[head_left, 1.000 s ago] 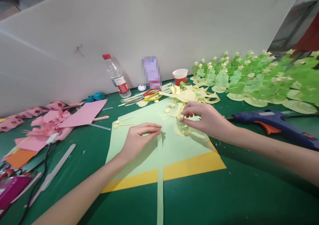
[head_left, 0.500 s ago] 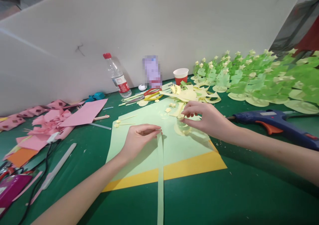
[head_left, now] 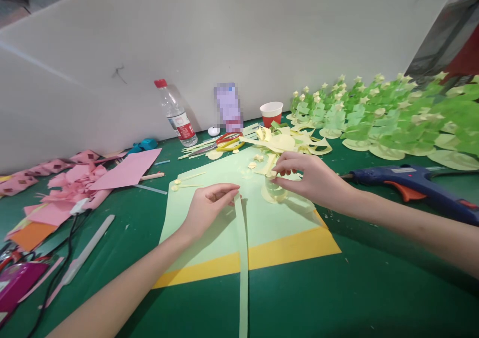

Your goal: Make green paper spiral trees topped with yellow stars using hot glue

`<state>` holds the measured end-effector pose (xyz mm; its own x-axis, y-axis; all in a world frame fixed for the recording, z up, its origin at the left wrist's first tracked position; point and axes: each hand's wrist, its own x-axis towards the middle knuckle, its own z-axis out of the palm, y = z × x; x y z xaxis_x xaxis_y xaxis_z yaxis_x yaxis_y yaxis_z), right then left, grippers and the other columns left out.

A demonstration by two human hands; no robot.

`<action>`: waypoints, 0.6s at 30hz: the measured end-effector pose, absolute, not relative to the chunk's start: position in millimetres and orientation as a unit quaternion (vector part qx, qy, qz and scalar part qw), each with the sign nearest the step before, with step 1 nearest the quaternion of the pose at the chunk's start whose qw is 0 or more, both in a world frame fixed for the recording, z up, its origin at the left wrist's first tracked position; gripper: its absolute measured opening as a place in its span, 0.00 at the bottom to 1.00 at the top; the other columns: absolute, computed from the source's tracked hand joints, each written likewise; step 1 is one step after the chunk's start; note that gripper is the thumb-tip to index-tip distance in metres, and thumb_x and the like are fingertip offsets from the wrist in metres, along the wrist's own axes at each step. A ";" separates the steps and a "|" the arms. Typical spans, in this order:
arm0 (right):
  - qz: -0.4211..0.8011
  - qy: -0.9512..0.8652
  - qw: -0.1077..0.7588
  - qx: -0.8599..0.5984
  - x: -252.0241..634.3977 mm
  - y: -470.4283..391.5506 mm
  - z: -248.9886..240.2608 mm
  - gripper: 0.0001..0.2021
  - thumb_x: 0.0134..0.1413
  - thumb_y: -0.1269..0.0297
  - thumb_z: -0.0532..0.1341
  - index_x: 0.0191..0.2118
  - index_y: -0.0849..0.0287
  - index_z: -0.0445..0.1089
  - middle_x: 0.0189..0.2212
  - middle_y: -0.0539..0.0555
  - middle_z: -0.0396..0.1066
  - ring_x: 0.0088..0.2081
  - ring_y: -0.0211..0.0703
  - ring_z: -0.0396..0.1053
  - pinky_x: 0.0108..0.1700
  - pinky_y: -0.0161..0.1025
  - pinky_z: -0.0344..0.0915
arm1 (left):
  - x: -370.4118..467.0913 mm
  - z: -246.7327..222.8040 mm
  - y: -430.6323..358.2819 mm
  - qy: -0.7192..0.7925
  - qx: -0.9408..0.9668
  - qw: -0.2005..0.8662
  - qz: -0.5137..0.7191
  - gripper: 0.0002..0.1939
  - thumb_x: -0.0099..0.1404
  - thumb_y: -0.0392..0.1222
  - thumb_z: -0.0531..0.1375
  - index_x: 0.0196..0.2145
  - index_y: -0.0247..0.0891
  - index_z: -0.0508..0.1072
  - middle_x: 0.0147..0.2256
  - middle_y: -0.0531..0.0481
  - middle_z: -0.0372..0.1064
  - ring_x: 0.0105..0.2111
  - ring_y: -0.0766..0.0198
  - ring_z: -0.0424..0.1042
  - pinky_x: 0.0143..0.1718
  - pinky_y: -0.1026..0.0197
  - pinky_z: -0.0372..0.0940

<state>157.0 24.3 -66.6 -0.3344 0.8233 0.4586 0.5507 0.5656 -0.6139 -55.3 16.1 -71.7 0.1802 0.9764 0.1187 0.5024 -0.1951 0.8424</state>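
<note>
Between the thumb and fingers of my left hand [head_left: 210,206] is the upper end of a long pale green paper strip [head_left: 243,268], which runs down past the table's front edge of view. My right hand [head_left: 305,177] pinches a small pale yellow paper piece [head_left: 271,175] at the top of a small green paper form; the fingers partly hide it. A round pale yellow paper base [head_left: 264,195] lies under that form. Both hands are above a light green sheet [head_left: 209,238] with a yellow sheet [head_left: 292,248] beneath it. Small folded paper stars [head_left: 253,165] lie just beyond.
A blue glue gun [head_left: 407,178] lies at the right, below rows of green paper plants [head_left: 359,111]. Scissors [head_left: 228,146], paper scraps [head_left: 284,141], a red cup [head_left: 272,113], a bottle [head_left: 177,116] and a phone [head_left: 229,106] stand or lie behind. Pink paper [head_left: 129,168] is at the left.
My left hand has shifted slightly left and up with the strip's end, and the strip's lower part has swung slightly right. My right hand stays in place.
</note>
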 end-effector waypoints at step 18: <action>0.175 -0.799 0.384 -0.428 156.8 24.1 -66.1 0.04 0.46 0.70 0.57 0.24 0.61 0.68 0.24 0.52 0.65 0.27 0.36 0.63 0.28 0.34 0.59 | -65.0 -63.4 29.4 0.546 0.668 0.352 0.363 0.12 0.56 0.42 0.56 0.19 0.37 0.71 0.17 0.53 0.68 0.20 0.67 0.67 0.27 0.64 0.65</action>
